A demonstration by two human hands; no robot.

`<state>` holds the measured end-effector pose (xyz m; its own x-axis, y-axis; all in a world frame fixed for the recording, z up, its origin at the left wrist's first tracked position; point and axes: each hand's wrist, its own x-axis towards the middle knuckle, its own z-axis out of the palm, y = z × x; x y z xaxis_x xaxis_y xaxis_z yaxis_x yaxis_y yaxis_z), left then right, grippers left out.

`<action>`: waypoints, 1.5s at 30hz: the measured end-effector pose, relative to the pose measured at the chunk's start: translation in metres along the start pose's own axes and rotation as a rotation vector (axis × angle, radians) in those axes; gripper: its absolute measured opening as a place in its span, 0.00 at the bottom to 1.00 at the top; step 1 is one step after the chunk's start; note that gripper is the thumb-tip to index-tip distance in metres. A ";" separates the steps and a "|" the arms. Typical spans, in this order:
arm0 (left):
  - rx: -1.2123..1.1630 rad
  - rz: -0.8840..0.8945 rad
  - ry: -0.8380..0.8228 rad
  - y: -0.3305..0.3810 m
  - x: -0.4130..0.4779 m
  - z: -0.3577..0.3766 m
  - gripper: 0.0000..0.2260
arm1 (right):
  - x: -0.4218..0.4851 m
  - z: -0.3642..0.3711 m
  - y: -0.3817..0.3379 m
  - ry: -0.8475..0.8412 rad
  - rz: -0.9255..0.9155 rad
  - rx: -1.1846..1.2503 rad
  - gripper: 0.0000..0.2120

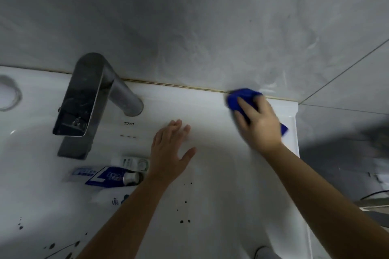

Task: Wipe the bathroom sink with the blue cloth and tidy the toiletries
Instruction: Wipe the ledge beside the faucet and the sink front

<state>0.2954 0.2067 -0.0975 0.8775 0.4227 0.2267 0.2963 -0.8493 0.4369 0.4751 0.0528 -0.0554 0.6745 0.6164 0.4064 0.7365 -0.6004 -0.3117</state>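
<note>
Our right hand (259, 122) at 2 o'clock, fingers (243, 107) spread, pressing blue cloth (240, 96), our left hand (170, 149) flat on the sink surface (202, 109), fingers released, "TUTU" mark (128, 123) at 10 o'clock

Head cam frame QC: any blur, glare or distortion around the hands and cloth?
Head view: motion blur smears the right hand and blue cloth; the left hand is sharper; the wide-angle lens bows the back edge of the sink; light is dim and soft, with faint reflections on the faucet and no harsh glare.
</note>
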 end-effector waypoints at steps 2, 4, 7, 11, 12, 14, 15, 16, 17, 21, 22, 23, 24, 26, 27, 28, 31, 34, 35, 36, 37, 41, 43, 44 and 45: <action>0.022 -0.008 -0.014 -0.002 -0.002 0.002 0.25 | 0.031 0.028 -0.029 -0.019 -0.202 0.010 0.16; 0.048 -0.007 -0.024 -0.004 -0.003 0.003 0.24 | 0.050 0.045 -0.053 -0.047 -0.339 -0.026 0.16; 0.073 -0.015 -0.025 -0.003 -0.001 0.004 0.25 | 0.045 0.036 -0.041 -0.066 -0.339 -0.060 0.17; 0.111 -0.013 -0.036 0.000 0.000 0.001 0.28 | -0.001 -0.014 0.039 0.010 0.046 -0.082 0.18; 0.119 -0.017 -0.037 0.003 0.001 0.000 0.28 | -0.014 -0.027 0.054 0.024 0.150 -0.077 0.19; 0.123 -0.045 -0.029 0.010 0.003 -0.002 0.30 | -0.042 -0.044 0.062 -0.025 0.221 -0.034 0.22; 0.119 -0.064 -0.027 0.014 0.004 -0.003 0.32 | -0.058 -0.049 0.056 -0.070 0.196 -0.016 0.22; 0.114 -0.076 -0.027 0.020 0.004 -0.004 0.32 | -0.075 -0.052 0.045 -0.112 0.145 -0.014 0.22; 0.113 -0.067 -0.030 0.026 0.003 -0.004 0.32 | -0.091 -0.055 0.032 -0.141 0.081 -0.012 0.21; 0.064 0.105 -0.091 0.048 0.005 0.006 0.26 | -0.097 -0.056 0.025 -0.169 -0.086 0.026 0.17; 0.039 0.130 -0.101 0.050 0.006 0.010 0.25 | -0.080 -0.051 0.032 -0.158 -0.069 0.011 0.17; 0.020 0.141 -0.098 0.050 0.007 0.014 0.24 | -0.059 -0.045 0.038 -0.142 -0.012 -0.016 0.18; 0.008 0.142 -0.084 0.049 0.007 0.018 0.23 | -0.039 -0.039 0.042 -0.119 0.059 -0.037 0.18; -0.007 0.133 -0.050 0.048 0.008 0.023 0.22 | -0.027 -0.031 0.041 -0.075 0.146 -0.025 0.17; -0.015 0.129 -0.041 0.047 0.008 0.024 0.23 | -0.038 -0.033 0.036 -0.076 0.128 -0.005 0.17; -0.022 0.125 -0.050 0.047 0.007 0.024 0.23 | -0.058 -0.039 0.032 -0.097 0.069 0.015 0.16; -0.013 0.112 -0.104 0.048 0.006 0.020 0.25 | -0.118 -0.066 0.026 -0.181 -0.132 0.116 0.14; -0.002 0.114 -0.171 0.052 0.006 0.013 0.27 | -0.096 -0.063 0.045 -0.161 -0.092 0.064 0.15; -0.001 0.122 -0.175 0.054 0.006 0.010 0.28 | -0.078 -0.056 0.050 -0.116 0.008 0.021 0.16; -0.001 0.134 -0.168 0.057 0.004 0.006 0.28 | -0.062 -0.049 0.052 -0.070 0.119 -0.019 0.16; -0.008 0.147 -0.150 0.060 -0.001 0.003 0.29 | -0.053 -0.044 0.050 -0.054 0.207 -0.037 0.15; -0.102 0.163 -0.126 0.069 -0.042 -0.007 0.26 | -0.101 -0.058 0.039 -0.070 0.158 -0.037 0.17; -0.133 0.153 -0.175 0.075 -0.067 -0.006 0.25 | -0.145 -0.076 0.032 -0.089 0.163 0.006 0.17; -0.146 0.162 -0.205 0.079 -0.078 -0.004 0.25 | -0.165 -0.083 0.027 -0.093 0.184 0.025 0.18; -0.158 0.172 -0.225 0.082 -0.087 -0.003 0.24 | -0.181 -0.087 0.021 -0.094 0.207 0.044 0.18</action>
<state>0.2422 0.1009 -0.0791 0.9761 0.1821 0.1184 0.0900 -0.8351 0.5428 0.3640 -0.1157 -0.0603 0.8117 0.5285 0.2487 0.5822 -0.6974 -0.4180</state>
